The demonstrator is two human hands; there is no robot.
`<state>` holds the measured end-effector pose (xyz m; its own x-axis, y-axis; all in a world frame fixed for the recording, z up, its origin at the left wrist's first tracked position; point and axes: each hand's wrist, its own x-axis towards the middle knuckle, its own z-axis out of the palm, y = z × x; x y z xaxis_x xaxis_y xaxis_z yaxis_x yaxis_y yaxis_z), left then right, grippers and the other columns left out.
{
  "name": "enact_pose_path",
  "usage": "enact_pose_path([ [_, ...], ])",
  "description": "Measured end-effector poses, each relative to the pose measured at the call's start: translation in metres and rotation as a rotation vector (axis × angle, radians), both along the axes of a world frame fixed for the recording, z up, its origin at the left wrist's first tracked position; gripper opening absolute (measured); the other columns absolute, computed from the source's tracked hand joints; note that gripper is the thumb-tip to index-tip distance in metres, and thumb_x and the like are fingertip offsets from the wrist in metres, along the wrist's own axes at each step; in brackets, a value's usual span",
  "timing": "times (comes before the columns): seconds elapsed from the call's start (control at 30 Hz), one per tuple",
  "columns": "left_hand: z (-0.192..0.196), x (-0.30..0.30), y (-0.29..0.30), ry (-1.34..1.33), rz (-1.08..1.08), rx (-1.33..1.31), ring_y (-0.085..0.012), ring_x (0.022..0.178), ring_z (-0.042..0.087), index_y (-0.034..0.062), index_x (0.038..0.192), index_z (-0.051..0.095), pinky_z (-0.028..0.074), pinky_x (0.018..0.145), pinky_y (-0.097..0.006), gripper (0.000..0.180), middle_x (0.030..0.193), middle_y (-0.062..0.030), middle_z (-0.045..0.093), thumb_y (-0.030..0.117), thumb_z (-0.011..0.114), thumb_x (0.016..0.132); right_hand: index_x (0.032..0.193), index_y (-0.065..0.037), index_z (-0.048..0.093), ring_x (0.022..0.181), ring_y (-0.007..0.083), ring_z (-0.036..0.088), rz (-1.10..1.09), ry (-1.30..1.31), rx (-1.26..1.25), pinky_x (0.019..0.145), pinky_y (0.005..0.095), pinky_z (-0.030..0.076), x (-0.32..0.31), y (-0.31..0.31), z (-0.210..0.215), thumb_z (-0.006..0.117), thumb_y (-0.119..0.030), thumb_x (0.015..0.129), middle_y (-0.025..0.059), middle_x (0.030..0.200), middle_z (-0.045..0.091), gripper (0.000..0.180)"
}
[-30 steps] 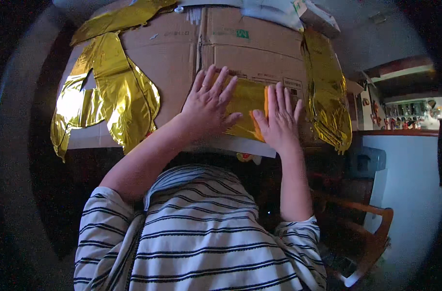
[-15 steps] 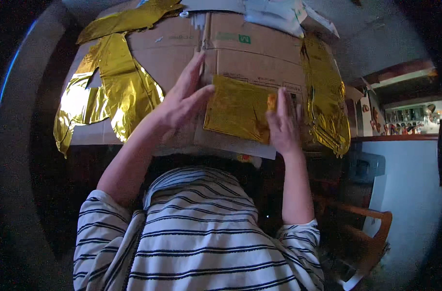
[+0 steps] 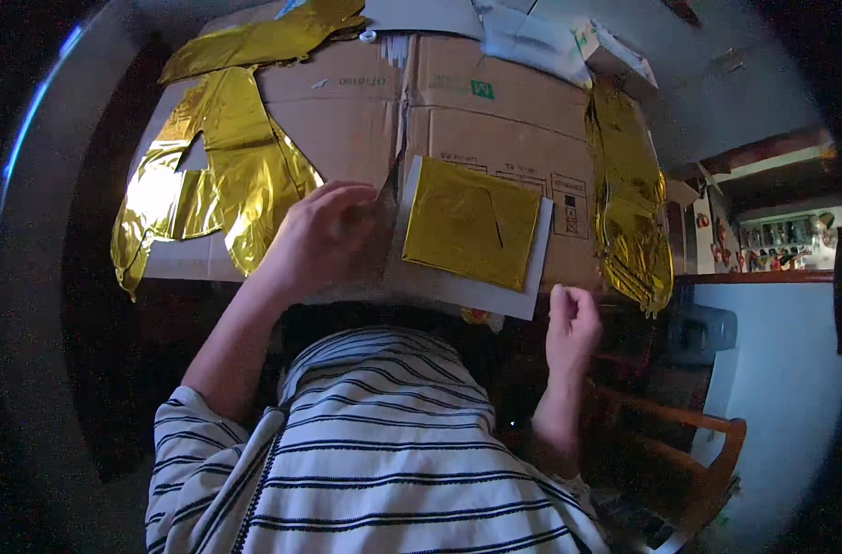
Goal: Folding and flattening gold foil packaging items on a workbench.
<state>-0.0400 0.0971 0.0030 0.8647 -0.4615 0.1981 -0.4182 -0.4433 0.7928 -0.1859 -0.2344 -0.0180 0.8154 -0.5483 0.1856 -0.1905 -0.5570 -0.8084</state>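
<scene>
On the cardboard in front of me lies a piece of gold foil [image 3: 472,222], roughly square, with a dark slit-like line near its right side. It rests on a white sheet [image 3: 467,294] whose edges show around it. My left hand [image 3: 324,235] is left of the sheet, over the cardboard, its fingers curled; whatever they may hold is hidden. Just off the sheet's lower right corner, my right hand [image 3: 573,328] is closed with thumb and fingers together. I cannot make out anything between them.
Flattened cardboard [image 3: 338,138] covers the table. Large crumpled gold foil [image 3: 241,148] lies at left, more gold foil [image 3: 629,203] hangs over the right edge. A small white box [image 3: 615,54] stands at the back right. A wooden chair [image 3: 707,462] is at lower right.
Both hands have come off the gold foil square. My right hand has moved down toward me, beyond the sheet's corner, and closed; my left hand has drawn back and curled its fingers.
</scene>
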Motion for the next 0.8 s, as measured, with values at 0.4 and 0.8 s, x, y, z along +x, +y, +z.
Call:
enact_pose_path([
  [0.4, -0.017, 0.003, -0.054, -0.536, -0.288, 0.207, -0.0370, 0.123, 0.051, 0.0049, 0.115, 0.063, 0.043, 0.103, -0.047, 0.042, 0.127, -0.0155, 0.057, 0.023, 0.075, 0.079, 0.119, 0.000, 0.049, 0.075, 0.0120, 0.059, 0.031, -0.005, -0.015, 0.068, 0.0282, 0.049, 0.000, 0.030, -0.029, 0.075, -0.019, 0.089, 0.0072, 0.086, 0.063, 0.044],
  [0.8, 0.004, 0.001, -0.072, -0.432, -0.133, 0.267, -0.0401, 0.131, 0.044, 0.0025, 0.130, 0.055, 0.035, 0.111, -0.050, 0.055, 0.137, -0.0212, 0.051, 0.034, 0.068, 0.088, 0.124, -0.003, 0.046, 0.091, 0.0167, 0.056, 0.004, 0.038, 0.311, 0.084, 0.0307, 0.047, -0.002, 0.020, -0.041, 0.073, -0.015, 0.090, 0.0090, 0.112, 0.056, 0.045],
])
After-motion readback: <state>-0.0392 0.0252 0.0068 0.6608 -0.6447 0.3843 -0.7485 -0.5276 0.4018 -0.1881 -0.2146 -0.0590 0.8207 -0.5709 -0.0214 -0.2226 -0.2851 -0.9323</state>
